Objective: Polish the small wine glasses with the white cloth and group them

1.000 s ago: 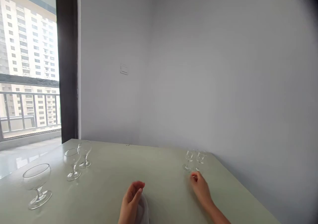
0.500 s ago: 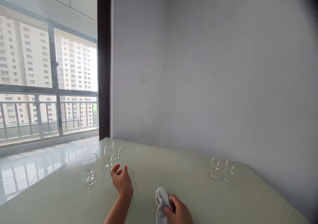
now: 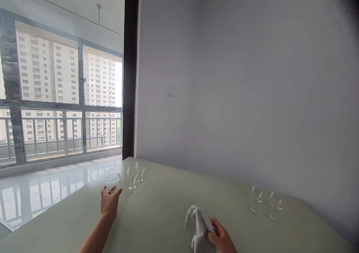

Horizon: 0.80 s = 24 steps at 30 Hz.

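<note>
My left hand is around the lower bowl of a clear wine glass, thumb on the right side and fingers on the left. The glass is upright; its stem and most of its foot are hidden behind the hand. Just to the right stand two more stemmed glasses, a nearer one and a farther one. At the front of the table my right hand grips a light grey cloth, which hangs in loose folds.
Two further stemmed glasses, one left of the other, stand at the right of the pale green table. A grey wall rises behind the table. Large windows are on the left.
My left hand has moved left from beside the farther pair onto the nearest glass and closed around it. My right hand still holds the cloth, now slightly farther right. The view has swung left.
</note>
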{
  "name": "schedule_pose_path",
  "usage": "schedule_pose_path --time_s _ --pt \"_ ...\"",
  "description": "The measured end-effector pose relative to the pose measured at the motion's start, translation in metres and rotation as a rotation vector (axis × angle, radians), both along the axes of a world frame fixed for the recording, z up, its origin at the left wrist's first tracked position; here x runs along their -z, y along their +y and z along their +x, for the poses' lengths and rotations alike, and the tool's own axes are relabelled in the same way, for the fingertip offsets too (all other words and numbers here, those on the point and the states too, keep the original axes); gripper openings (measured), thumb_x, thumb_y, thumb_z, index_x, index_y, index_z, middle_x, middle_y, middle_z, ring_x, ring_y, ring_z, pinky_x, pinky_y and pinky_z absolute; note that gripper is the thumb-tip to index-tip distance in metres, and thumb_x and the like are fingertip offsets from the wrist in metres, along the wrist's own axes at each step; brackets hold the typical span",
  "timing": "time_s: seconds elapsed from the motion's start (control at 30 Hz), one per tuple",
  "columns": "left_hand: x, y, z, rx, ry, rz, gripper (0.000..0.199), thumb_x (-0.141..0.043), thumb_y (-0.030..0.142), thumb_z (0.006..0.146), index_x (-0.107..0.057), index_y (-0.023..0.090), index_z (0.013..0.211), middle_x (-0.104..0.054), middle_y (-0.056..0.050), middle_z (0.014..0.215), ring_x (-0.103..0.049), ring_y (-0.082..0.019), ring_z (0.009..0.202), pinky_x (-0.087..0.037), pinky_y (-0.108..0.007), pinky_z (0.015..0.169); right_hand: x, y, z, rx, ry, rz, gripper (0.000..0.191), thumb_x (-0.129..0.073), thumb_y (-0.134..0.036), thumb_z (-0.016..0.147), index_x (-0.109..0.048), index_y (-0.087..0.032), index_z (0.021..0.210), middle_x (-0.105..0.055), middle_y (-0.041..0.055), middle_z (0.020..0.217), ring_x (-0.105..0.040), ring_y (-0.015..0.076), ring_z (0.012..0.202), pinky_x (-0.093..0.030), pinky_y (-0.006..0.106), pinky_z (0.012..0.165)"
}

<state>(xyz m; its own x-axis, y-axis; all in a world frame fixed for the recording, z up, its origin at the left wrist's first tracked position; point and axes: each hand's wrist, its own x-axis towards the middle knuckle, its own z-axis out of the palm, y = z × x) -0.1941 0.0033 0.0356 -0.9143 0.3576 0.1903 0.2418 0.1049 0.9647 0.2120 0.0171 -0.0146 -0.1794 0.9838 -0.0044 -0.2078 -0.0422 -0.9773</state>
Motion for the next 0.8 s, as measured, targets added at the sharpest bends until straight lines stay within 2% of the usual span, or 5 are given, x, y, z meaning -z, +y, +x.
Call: schedule_pose_path --time_s 0.13,0.27,0.4,0.57,0.8 --pt "-0.003 0.001 0.011 0.13 0.018 -0.132 0.061 -0.057 0.047 0.065 -0.04 0.016 0.114 -0.064 -0.009 0.094 -0.062 -0.026 0.079 -0.046 -0.037 0.067 -0.011 0.002 0.005 -0.034 0.031 -0.133 0.036 -0.072 -0.041 0.05 -0.063 -0.016 0.074 -0.057 0.0001 0.058 -0.05 0.0152 0.054 -0.038 0.026 0.053" --pt "-0.004 0.001 0.063 0.351 0.16 -0.187 0.051 -0.052 0.046 0.07 -0.04 0.021 0.112 -0.063 -0.006 0.099 -0.06 -0.02 0.073 -0.044 -0.031 0.065 -0.017 0.002 0.003 0.057 0.021 -0.167 0.045 -0.074 -0.057 0.05 -0.062 -0.015 0.061 -0.051 -0.0004 0.049 -0.047 0.0147 0.048 -0.036 0.027 0.049" --pt "-0.006 0.008 0.141 0.585 0.336 -0.211 0.043 -0.051 0.039 0.072 -0.041 0.028 0.112 -0.063 0.001 0.092 -0.054 -0.017 0.062 -0.039 -0.029 0.062 -0.033 -0.003 0.006 0.139 0.131 -0.067 0.043 -0.073 -0.054 0.053 -0.062 -0.017 0.073 -0.054 -0.0013 0.055 -0.05 0.0161 0.052 -0.04 0.028 0.052" --pt "-0.003 0.015 0.218 0.788 0.541 -0.183 0.037 -0.053 0.023 0.07 -0.047 0.027 0.107 -0.062 0.001 0.093 -0.055 -0.02 0.088 -0.039 -0.03 0.076 -0.047 0.001 0.016 0.375 -0.108 0.194 0.025 -0.066 -0.041 0.063 -0.057 -0.019 0.07 -0.053 -0.0032 0.057 -0.049 0.015 0.054 -0.04 0.025 0.054" --pt "0.027 0.013 0.262 0.946 0.668 -0.314 0.044 -0.045 0.02 0.077 -0.041 0.019 0.121 -0.061 -0.006 0.11 -0.047 -0.02 0.115 -0.033 -0.034 0.098 -0.039 0.001 0.01 0.477 -0.361 0.368 0.041 -0.053 -0.028 0.07 -0.057 -0.016 0.109 -0.066 0.0097 0.102 -0.062 0.0237 0.088 -0.048 0.031 0.077"
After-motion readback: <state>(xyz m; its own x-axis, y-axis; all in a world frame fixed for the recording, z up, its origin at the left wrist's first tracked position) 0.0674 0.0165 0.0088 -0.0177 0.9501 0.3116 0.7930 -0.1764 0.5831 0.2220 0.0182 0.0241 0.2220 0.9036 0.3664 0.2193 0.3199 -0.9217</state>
